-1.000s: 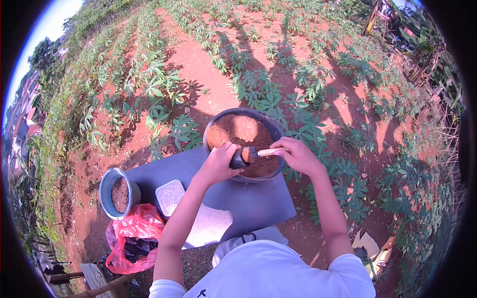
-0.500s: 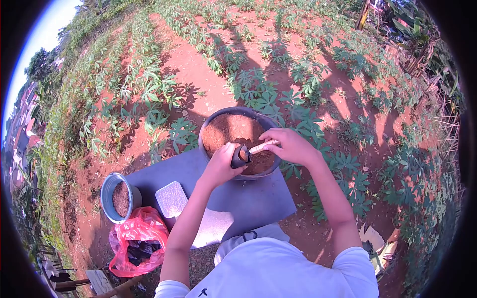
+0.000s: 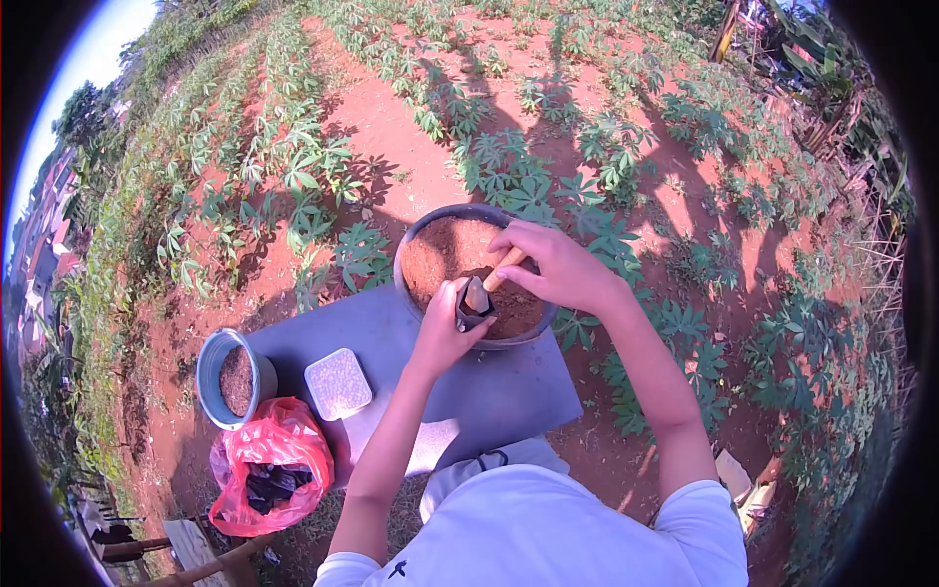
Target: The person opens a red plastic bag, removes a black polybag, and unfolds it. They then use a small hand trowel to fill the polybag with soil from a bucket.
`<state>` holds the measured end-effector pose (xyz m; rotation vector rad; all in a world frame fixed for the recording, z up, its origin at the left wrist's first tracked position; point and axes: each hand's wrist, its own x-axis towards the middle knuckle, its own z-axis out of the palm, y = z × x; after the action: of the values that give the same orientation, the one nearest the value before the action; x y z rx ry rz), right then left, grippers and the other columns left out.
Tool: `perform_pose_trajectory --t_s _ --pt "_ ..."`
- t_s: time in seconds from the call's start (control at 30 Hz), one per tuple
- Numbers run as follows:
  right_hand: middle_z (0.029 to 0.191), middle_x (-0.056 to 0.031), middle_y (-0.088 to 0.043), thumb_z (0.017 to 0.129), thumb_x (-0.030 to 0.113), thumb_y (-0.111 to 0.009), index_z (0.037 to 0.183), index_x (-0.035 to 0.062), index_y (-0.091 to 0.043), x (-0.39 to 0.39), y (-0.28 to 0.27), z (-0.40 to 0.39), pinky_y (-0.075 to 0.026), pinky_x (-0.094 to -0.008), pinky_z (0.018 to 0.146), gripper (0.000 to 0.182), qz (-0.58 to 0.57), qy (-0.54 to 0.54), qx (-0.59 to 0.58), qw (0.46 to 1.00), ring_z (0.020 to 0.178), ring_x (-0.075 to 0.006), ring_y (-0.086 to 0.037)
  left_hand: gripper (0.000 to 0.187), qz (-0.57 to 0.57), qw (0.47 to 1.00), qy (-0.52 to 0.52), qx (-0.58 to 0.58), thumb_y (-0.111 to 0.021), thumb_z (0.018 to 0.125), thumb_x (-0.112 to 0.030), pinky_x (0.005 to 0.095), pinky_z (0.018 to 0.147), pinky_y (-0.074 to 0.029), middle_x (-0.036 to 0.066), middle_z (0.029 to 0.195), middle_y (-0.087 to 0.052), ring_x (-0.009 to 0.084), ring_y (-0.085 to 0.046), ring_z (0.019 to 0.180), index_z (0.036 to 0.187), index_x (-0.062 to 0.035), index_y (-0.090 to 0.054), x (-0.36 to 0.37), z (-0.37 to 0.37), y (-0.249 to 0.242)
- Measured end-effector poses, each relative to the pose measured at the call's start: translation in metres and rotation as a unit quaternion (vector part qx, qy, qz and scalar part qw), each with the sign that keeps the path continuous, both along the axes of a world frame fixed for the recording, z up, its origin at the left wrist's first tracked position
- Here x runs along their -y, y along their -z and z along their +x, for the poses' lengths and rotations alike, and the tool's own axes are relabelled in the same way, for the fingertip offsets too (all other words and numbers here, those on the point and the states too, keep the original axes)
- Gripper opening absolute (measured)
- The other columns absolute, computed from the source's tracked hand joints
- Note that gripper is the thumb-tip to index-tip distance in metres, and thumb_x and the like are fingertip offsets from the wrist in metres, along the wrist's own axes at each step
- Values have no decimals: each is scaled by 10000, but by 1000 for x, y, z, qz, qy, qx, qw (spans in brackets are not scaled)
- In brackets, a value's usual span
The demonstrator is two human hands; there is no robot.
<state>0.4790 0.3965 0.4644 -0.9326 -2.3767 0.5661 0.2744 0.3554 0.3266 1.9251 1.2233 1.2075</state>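
My left hand (image 3: 442, 338) is closed around a small black plastic planting bag (image 3: 464, 320), held mouth up over the near part of a large dark basin (image 3: 400, 284). Reddish-brown soil (image 3: 440, 259) fills much of the basin. My right hand (image 3: 559, 269) grips the wooden handle of a small trowel (image 3: 506, 266). The trowel's blade points down into the mouth of the bag; how much soil the bag holds is hard to see.
The basin stands at the far end of a grey table (image 3: 509, 391). A white square tub of pale grains (image 3: 338, 383), a blue-grey bucket of brown material (image 3: 223, 382) and a red plastic bag (image 3: 313, 445) with black bags inside are at left. Leafy plants (image 3: 528, 191) grow around.
My right hand has tipped the trowel steeper, its handle now rising more upright and its blade turned down in the bag's mouth. My left hand keeps hold of the bag.
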Motion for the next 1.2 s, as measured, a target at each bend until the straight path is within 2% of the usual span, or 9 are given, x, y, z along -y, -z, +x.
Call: perform_pose_trajectory --t_s 0.1,0.23,0.3,0.7,0.8,0.97,1.1,1.17,1.2 --pt "1080 -122 -642 906 140 -704 1138 28 -628 3 -8 -2 -517 -408 905 269 11 -11 8 1000 1031 -312 -645 668 0 999 -13 -37 -865 756 -166 406 984 -478 158 1177 -584 314 -597 1135 1300 -9 -511 -1 -3 9" --pt "1073 -128 -635 917 140 -696 1153 25 -633 8 -13 -3 -519 -407 890 270 30 -21 14 999 1013 -321 -641 669 -8 998 -26 -50 -866 754 -167 403 982 -477 161 1183 -577 317 -595 1134 1299 -10 -511 1 -3 13" --pt "1068 -129 -633 918 142 -695 1157 24 -635 9 -14 -1 -520 -407 881 273 34 -24 1 999 1004 -325 -640 649 -10 999 -35 -15 -859 754 -201 463 988 -455 181 1172 -590 380 -585 1124 1277 -8 -529 3 -2 13" --pt "995 -114 -617 904 92 -694 1102 40 -668 27 -29 32 -515 -397 792 206 47 58 -56 996 911 -313 -639 709 91 994 -40 -48 -888 718 -203 471 1021 -417 163 1195 -583 366 -560 1161 1302 -36 -522 7 -10 12" --pt "997 -105 -630 894 64 -704 1121 46 -672 30 -17 46 -517 -381 764 230 74 97 -81 989 890 -291 -649 700 23 996 -41 -78 -880 718 -192 477 1018 -409 159 1196 -587 363 -565 1162 1302 -41 -524 -3 -10 13" --pt "970 -101 -657 871 42 -731 1108 23 -692 38 -1 60 -508 -351 786 241 43 155 -109 981 885 -242 -641 677 32 993 -69 -88 -867 728 -189 461 992 -417 151 1186 -587 366 -572 1145 1296 -47 -527 -3 -19 13" --pt "988 -100 -637 900 57 -708 1129 39 -675 39 14 65 -509 -362 739 232 50 170 -89 980 870 -264 -656 673 28 994 -83 -69 -872 731 -179 451 962 -436 147 1147 -586 367 -574 1097 1287 -29 -522 -17 -22 18" --pt "988 -103 -635 902 61 -707 1130 36 -672 44 23 65 -511 -360 752 232 35 170 -102 980 879 -264 -657 636 -13 995 -98 -3 -878 751 -131 382 914 -497 133 1109 -569 279 -612 1036 1261 -16 -516 -16 -28 20" --pt "989 -104 -634 905 63 -705 1134 35 -671 46 29 64 -513 -361 757 234 21 175 -102 979 881 -265 -658 669 -30 994 -102 -1 -883 738 -168 437 934 -475 153 1123 -592 352 -583 1088 1283 -13 -527 -17 -28 14"
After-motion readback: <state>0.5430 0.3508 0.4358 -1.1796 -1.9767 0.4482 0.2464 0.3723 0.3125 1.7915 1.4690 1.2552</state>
